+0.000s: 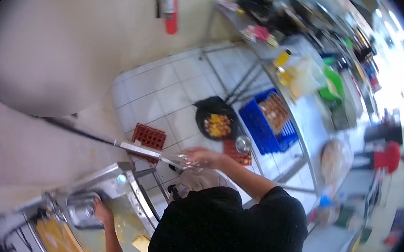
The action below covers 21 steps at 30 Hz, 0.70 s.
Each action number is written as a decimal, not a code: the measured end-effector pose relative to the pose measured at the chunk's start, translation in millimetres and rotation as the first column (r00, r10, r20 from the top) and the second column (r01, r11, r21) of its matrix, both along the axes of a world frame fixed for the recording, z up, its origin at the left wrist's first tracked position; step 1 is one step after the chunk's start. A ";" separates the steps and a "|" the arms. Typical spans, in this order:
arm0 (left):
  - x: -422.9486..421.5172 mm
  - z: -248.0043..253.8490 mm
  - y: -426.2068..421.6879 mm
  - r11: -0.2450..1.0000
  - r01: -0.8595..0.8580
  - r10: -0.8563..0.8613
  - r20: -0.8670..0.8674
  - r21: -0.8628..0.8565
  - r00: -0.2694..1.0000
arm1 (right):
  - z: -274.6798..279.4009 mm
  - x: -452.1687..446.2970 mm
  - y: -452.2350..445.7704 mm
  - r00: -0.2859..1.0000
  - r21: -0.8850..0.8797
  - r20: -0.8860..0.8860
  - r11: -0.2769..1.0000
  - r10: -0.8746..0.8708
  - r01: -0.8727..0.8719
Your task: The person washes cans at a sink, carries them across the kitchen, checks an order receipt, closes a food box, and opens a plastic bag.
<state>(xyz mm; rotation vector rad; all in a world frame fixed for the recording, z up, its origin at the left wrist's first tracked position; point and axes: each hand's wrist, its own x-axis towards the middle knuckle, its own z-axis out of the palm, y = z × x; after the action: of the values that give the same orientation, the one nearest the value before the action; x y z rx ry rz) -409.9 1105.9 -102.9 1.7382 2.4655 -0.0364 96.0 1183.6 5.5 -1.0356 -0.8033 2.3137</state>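
Observation:
A whisk with a long straight shaft runs in from the left, its wire end at my right hand. The fingers are closed about the wire loops, though blur hides the exact grip. My left hand reaches over a steel counter and grips the right rim of a small rectangular metal pan. Yellowish patches and a pale yellow flat piece lie on that counter.
Egg trays and a black-lined container of eggshells stand on the tiled floor. A blue crate sits under a steel table bearing containers. A fire extinguisher hangs on the wall. A person in red is farther off.

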 end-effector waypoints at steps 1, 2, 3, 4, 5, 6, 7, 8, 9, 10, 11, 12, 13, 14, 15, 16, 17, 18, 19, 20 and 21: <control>-1.9 -0.7 1.0 0.997 0.005 -0.007 -0.026 -0.080 1.000 | 3.9 18.2 -9.8 0.977 -0.019 -0.008 0.977 -0.213 0.213; 5.7 3.5 -2.5 0.995 0.037 -0.041 -0.049 -0.088 0.998 | 10.5 41.6 -22.5 0.916 -0.022 -0.016 0.916 -0.401 0.400; 3.5 1.9 -2.5 0.992 0.057 -0.066 -0.077 -0.111 0.995 | 9.7 53.6 -28.2 0.807 0.019 0.069 0.809 -0.587 0.587; 2.1 -0.8 -3.4 0.991 0.077 -0.085 -0.074 -0.109 0.994 | 11.4 67.9 -35.1 0.661 0.079 0.142 0.674 -0.737 0.734; 1.7 -4.4 -6.8 0.993 0.074 -0.086 -0.123 -0.094 0.989 | -21.4 94.7 -44.1 0.509 0.197 0.179 0.537 -0.842 0.820; 1.6 -7.2 -12.5 0.995 0.065 -0.077 -0.172 -0.078 0.982 | -53.7 121.7 -51.9 0.345 0.316 0.193 0.391 -0.918 0.864; 2.4 -7.6 -15.3 0.996 0.085 -0.092 -0.190 -0.040 0.978 | -33.1 129.9 -57.4 0.100 0.312 0.230 0.171 -0.968 0.935; 3.1 -8.8 -14.3 0.997 0.074 -0.080 -0.189 -0.037 0.979 | -10.3 139.2 -62.0 -0.142 0.316 0.265 -0.053 -0.954 0.947; 8.3 -0.9 -11.8 0.991 0.004 -0.028 -0.181 -0.132 0.983 | -49.1 181.4 -69.1 -0.416 0.514 0.309 -0.217 -0.855 0.830; 12.6 4.0 -8.4 0.973 -0.066 0.027 -0.176 -0.221 0.984 | -88.5 229.3 -78.1 -0.660 0.694 0.279 -0.328 -0.698 0.641; 7.5 -2.1 -9.8 0.974 -0.086 0.049 -0.177 -0.210 0.983 | -86.2 257.4 -87.1 -0.789 0.822 0.307 -0.269 -0.532 0.501; -3.9 -16.3 -15.7 0.992 -0.012 -0.015 -0.213 -0.124 0.977 | -82.8 283.9 -94.7 -0.894 0.919 0.282 -0.171 -0.349 0.356; -4.6 -24.7 -20.8 0.997 0.063 -0.071 -0.255 -0.041 0.964 | -79.3 309.5 -102.6 -0.922 0.940 0.292 -0.101 -0.253 0.325; 4.9 -18.6 -19.5 0.999 0.036 -0.042 -0.255 -0.028 0.966 | -76.7 334.1 -109.8 -0.944 0.954 0.291 -0.026 -0.158 0.298; 10.4 -7.2 -14.0 0.994 -0.031 0.004 -0.243 -0.105 0.970 | -70.1 355.7 -115.7 -0.935 0.941 0.339 0.037 -0.104 0.337; 18.6 5.1 -9.9 0.979 -0.094 0.051 -0.233 -0.178 0.971 | -66.2 378.8 -121.6 -0.923 0.921 0.382 0.096 -0.046 0.377; 19.1 3.0 -10.3 0.979 -0.118 0.077 -0.238 -0.163 0.968 | -73.3 402.8 -128.3 -0.916 0.906 0.402 0.149 -0.009 0.396; 16.8 -5.3 -10.8 0.997 -0.083 0.081 -0.221 0.003 0.972 | -80.2 426.0 -138.0 -0.908 0.886 0.418 0.207 0.031 0.415; 13.2 -14.2 -11.4 0.985 -0.050 0.084 -0.210 0.165 0.974 | -86.6 448.4 -146.9 -0.849 0.820 0.527 0.241 0.032 0.518; 4.5 -38.0 -3.4 0.979 0.010 0.040 -0.239 0.202 0.970 | -90.0 474.7 -157.4 -0.779 0.741 0.627 0.287 0.031 0.608; 21.1 -15.0 0.0 0.972 0.042 0.024 -0.274 0.231 0.962 | -134.1 528.6 -183.8 -0.782 0.649 0.616 0.502 0.095 0.572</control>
<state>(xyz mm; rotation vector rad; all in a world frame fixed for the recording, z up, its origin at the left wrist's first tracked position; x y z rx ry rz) -388.8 1105.9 -117.9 1.9581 2.7568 0.0149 624.6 999.9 -128.6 -2.8452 0.2008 -0.4108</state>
